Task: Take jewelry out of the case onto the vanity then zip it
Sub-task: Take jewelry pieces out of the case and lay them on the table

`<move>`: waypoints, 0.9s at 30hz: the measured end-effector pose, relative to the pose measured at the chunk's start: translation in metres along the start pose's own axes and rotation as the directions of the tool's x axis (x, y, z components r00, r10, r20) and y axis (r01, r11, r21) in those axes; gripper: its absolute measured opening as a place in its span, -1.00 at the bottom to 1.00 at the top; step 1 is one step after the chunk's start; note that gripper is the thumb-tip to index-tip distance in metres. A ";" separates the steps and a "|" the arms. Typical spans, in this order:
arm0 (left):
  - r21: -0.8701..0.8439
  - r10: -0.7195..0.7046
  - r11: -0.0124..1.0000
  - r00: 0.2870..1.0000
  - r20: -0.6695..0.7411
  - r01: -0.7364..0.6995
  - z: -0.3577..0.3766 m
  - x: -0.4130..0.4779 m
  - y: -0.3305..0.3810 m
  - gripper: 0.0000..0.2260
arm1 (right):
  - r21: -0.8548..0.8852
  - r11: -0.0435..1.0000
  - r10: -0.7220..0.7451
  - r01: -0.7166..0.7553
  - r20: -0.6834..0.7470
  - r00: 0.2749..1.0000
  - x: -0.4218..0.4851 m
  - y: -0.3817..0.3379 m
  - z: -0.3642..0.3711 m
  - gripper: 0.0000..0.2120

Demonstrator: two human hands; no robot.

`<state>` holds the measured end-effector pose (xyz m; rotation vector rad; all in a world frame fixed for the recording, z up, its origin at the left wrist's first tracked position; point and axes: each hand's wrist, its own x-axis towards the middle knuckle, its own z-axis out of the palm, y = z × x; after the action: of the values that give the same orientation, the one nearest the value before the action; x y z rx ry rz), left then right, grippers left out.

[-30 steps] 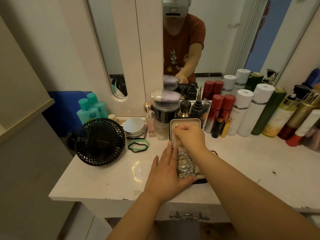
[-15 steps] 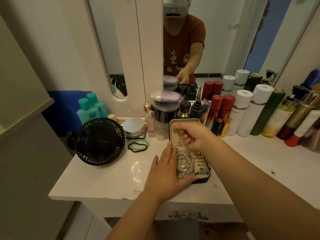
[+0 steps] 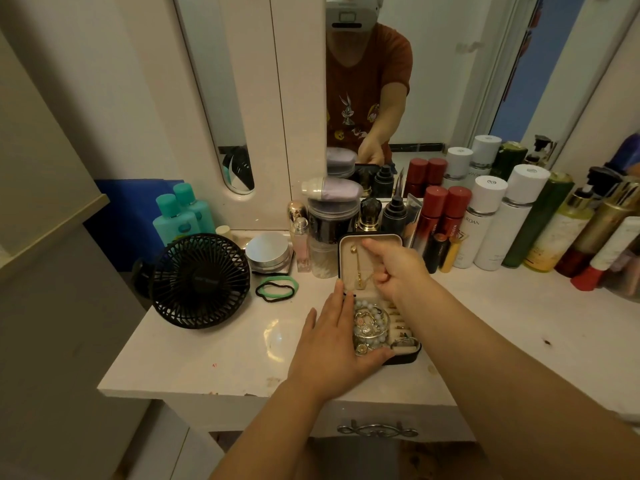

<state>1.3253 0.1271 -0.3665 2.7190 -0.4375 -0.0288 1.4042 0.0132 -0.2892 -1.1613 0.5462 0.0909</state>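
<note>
Warm, dimmish room tbh: cream wall (image 3: 104, 81), big mirror (image 3: 433, 81) above a white vanity (image 3: 207, 358) with a curly metal drawer handle (image 3: 377, 430), beige cabinet (image 3: 52, 306) on the left.

text: "ORDAN" | on: white bottle (image 3: 482, 233) beside red bottles (image 3: 445, 216) | other labels: unreadable

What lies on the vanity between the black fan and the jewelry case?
In the head view, green and black hair ties lie there on the vanity; nearer the jewelry case, the left hand rests flat.
</note>
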 end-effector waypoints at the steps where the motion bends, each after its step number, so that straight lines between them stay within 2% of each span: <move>1: -0.001 0.001 1.000 1.000 0.003 -0.001 0.000 0.000 0.000 -0.02 | -0.122 0.989 -0.089 0.082 -0.060 0.994 -0.003 -0.001 -0.002 -0.92; 2: -0.001 0.002 1.000 1.000 0.005 -0.002 0.001 0.000 -0.001 -0.03 | -0.306 0.938 -0.206 0.165 -0.110 0.972 -0.006 -0.001 -0.004 -0.95; 3: 0.001 0.003 1.000 1.000 0.004 -0.003 0.001 0.000 -0.001 -0.05 | -0.502 0.827 -0.353 0.251 -0.116 0.929 -0.007 0.000 -0.006 -0.88; 4: 0.003 0.003 1.000 1.000 0.004 -0.003 0.001 0.001 -0.001 -0.04 | -0.644 0.682 -0.493 0.347 -0.054 0.869 -0.008 0.001 -0.009 -0.83; 6: 0.005 0.002 1.000 1.000 0.002 -0.002 0.001 0.000 -0.001 -0.05 | -0.759 0.439 -0.650 0.480 0.100 0.753 -0.012 0.004 -0.013 -0.78; 10: 0.006 -0.005 1.000 1.000 0.007 0.005 0.001 0.001 0.000 -0.02 | -0.841 0.065 -0.728 0.537 0.328 0.602 -0.005 0.006 -0.018 -0.78; 12: 0.004 -0.010 1.000 1.000 0.011 0.010 -0.001 0.000 0.001 0.00 | -0.856 -0.109 -0.709 0.506 0.423 0.563 -0.005 0.001 -0.019 -0.76; 14: 0.000 -0.011 1.000 1.000 0.010 0.011 -0.002 -0.001 0.002 0.00 | -0.844 -0.238 -0.676 0.481 0.499 0.542 -0.005 -0.002 -0.019 -0.73; 16: -0.001 -0.008 1.000 1.000 0.007 0.008 -0.002 -0.001 0.002 -0.01 | -0.809 -0.326 -0.671 0.490 0.563 0.482 -0.001 -0.002 -0.017 -0.75; 19: 0.006 -0.006 1.000 1.000 0.004 0.006 -0.001 0.000 0.001 -0.02 | -0.747 -0.422 -0.715 0.513 0.623 0.319 0.009 0.001 -0.012 -0.90; 20: 0.012 -0.005 1.000 1.000 0.006 0.005 0.000 0.001 0.000 -0.02 | -0.739 -0.444 -0.721 0.506 0.630 0.288 0.011 0.002 -0.010 -0.89; 24: 0.030 -0.005 1.000 1.000 0.008 0.004 0.002 0.001 -0.001 -0.11 | -0.731 -0.487 -0.738 0.477 0.637 0.221 0.016 0.004 -0.009 -0.84; 27: 0.025 -0.004 1.000 1.000 0.011 0.004 0.002 0.002 -0.001 -0.08 | -0.733 -0.496 -0.738 0.465 0.638 0.218 0.019 0.006 -0.009 -0.85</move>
<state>1.3270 0.1268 -0.3681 2.7458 -0.4382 -0.0404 1.4155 0.0032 -0.3057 -2.7643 -0.4363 -1.1426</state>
